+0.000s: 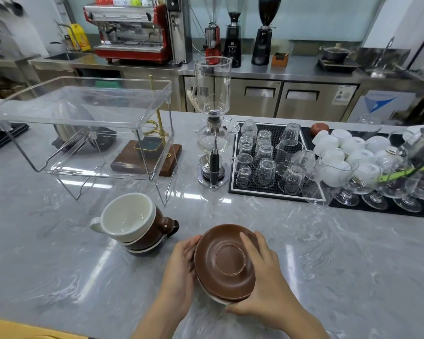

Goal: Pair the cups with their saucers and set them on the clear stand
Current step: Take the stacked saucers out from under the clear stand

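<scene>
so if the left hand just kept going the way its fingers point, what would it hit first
Probably nothing close: the left hand holds the brown saucer stack, fingers pointing up and away across bare counter. The siphon brewer stands roughly in that line, though depth is hard to judge.

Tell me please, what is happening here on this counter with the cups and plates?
A person holds a small stack of saucers between both hands, the left hand on one side and the right hand on the other, with a brown saucer on top. Beside it on the marble counter stands a stack of cups, a white one nested in a brown one. The clear stand behind them holds no cups or saucers, so no pair is placed yet.
</scene>
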